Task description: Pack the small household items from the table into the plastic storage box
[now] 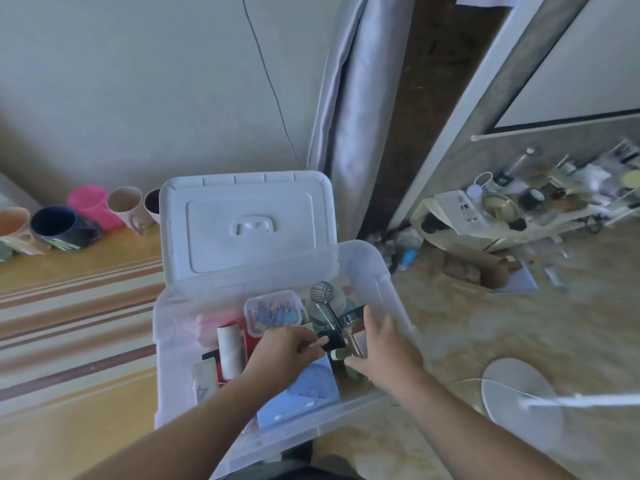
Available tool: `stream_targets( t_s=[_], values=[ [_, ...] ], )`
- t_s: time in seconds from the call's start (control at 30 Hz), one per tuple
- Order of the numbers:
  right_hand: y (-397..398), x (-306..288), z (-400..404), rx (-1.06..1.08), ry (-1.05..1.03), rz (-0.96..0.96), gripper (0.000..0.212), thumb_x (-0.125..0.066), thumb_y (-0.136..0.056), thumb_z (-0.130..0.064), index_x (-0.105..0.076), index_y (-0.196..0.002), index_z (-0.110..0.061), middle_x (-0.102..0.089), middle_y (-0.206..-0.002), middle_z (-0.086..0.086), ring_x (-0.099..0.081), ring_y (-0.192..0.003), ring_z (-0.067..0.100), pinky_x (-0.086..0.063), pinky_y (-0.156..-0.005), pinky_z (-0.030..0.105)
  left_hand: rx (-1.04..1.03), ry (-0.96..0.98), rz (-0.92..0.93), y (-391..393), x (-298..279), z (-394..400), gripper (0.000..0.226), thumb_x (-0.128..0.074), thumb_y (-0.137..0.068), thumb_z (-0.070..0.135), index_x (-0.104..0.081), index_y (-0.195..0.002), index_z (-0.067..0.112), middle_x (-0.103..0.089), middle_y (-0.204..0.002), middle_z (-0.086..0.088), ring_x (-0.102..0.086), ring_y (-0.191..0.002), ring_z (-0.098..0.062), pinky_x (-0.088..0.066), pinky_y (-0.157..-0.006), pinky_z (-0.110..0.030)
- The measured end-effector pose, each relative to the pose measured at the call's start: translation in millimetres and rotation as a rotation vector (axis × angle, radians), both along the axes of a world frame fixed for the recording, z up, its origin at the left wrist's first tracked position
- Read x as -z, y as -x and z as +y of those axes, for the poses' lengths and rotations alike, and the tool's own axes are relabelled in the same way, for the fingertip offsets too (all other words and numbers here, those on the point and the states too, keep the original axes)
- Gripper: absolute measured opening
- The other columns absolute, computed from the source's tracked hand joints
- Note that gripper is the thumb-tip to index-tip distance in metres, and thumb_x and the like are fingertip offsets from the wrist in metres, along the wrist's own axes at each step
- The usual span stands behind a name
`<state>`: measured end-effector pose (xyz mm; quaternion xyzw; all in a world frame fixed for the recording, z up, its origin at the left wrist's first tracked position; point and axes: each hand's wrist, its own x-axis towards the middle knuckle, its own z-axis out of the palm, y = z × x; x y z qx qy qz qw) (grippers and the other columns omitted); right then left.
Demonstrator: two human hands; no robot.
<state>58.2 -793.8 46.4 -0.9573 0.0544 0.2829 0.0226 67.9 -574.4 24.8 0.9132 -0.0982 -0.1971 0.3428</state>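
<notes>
Presently: plastic storage box (377, 271) at the table's (69, 393) right edge, lid (247, 220) raised, crowded inside; left hand (287, 351) pinching a blurred dark item (334, 339), right hand (388, 344) fingers spread against the right wall.

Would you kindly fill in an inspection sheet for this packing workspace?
Surface: striped table, mostly bare.
Job's things: clear box open, lid propped behind; inside, clip case, roll, blue sheet, dark items.
Clutter: mugs along the wall.
Hands: left hand and right hand both inside the box; grips unclear.
Cables: black cable on the wall.
Surroundings: curtain, littered shelf, fan base.
</notes>
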Motion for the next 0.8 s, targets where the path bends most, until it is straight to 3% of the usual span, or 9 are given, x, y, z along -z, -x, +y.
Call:
stream_targets(
  t_s=[0.1,0.2,0.3,0.37,0.43,0.57,0.67,0.8],
  values=[
    [-8,0,3,-0.032,0.025,0.067,0.134,-0.073,-0.073,-0.081,0.001,-0.165,-0.019,-0.03,-0.159,0.02,-0.058,-0.128,0.034,-0.055,-0.084,0.041,-0.025,-0.021,0.042,4,7,-2,0.017,-0.074,-0.088,0.046,-0.076,-0.092,0.03,-0.073,-0.078,0.011,-0.066,-0.073,-0.006,-0.056,-0.071,-0.03],
    [-12,-8,2,-0.039,0.036,0.08,0.134,-0.068,-0.068,-0.089,-0.003,-0.165,-0.023,-0.033,-0.158,0.016,-0.055,-0.132,0.033,-0.053,-0.081,0.04,-0.06,-0.023,0.065,8,7,-2,0.016,-0.079,-0.084,0.045,-0.069,-0.09,0.034,-0.073,-0.084,0.014,-0.066,-0.077,-0.003,-0.058,-0.075,-0.029],
    [-6,-16,4,-0.207,-0.026,-0.118,0.098,-0.071,-0.084,-0.069,-0.02,-0.159,-0.033,-0.039,-0.146,0.006,-0.049,-0.129,0.032,-0.052,-0.086,0.041,-0.079,-0.029,0.075,8,5,2,0.021,-0.082,-0.082,0.045,-0.064,-0.085,0.037,-0.071,-0.082,0.015,-0.065,-0.077,0.0,-0.056,-0.074,-0.025],
    [-1,-15,14,-0.359,-0.24,-0.24,0.068,-0.072,-0.093,-0.044,-0.038,-0.151,-0.035,-0.047,-0.133,-0.003,-0.047,-0.124,0.025,-0.05,-0.09,0.038,-0.074,-0.015,0.091,5,1,5,0.024,-0.084,-0.08,0.046,-0.061,-0.08,0.04,-0.072,-0.08,0.015,-0.066,-0.077,0.002,-0.054,-0.073,-0.021],
    [3,-9,27,-0.428,-0.458,-0.214,0.055,-0.074,-0.093,-0.033,-0.055,-0.144,-0.031,-0.054,-0.129,-0.006,-0.047,-0.121,0.019,-0.047,-0.098,0.035,-0.076,0.015,0.109,3,-4,9,0.024,-0.086,-0.078,0.045,-0.062,-0.078,0.04,-0.073,-0.078,0.016,-0.067,-0.077,0.005,-0.053,-0.074,-0.019],
    [2,-1,49,-0.415,-0.588,-0.201,0.022,-0.077,-0.091,-0.032,-0.072,-0.112,-0.025,-0.067,-0.11,-0.003,-0.056,-0.105,0.022,-0.052,-0.09,0.044,-0.096,0.068,0.217,4,-9,31,0.026,-0.087,-0.077,0.047,-0.067,-0.086,0.033,-0.075,-0.079,0.018,-0.068,-0.078,0.005,-0.056,-0.078,-0.025],
    [4,-5,65,-0.389,-0.626,-0.133,0.014,-0.075,-0.093,-0.035,-0.077,-0.102,-0.025,-0.072,-0.099,-0.001,-0.061,-0.094,0.022,-0.053,-0.081,0.04,-0.108,0.095,0.312,11,-14,49,0.032,-0.09,-0.074,0.045,-0.068,-0.093,0.03,-0.076,-0.083,0.012,-0.071,-0.082,-0.005,-0.06,-0.08,-0.034],
    [11,0,89,-0.308,-0.626,0.033,0.008,-0.074,-0.094,-0.034,-0.077,-0.099,-0.028,-0.067,-0.089,-0.014,-0.065,-0.088,0.015,-0.047,-0.071,0.031,0.013,-0.103,0.258,32,-21,71,0.03,-0.084,-0.078,0.049,-0.066,-0.099,0.036,-0.068,-0.1,0.023,-0.065,-0.091,0.002,-0.047,-0.074,-0.014]
  ],
)
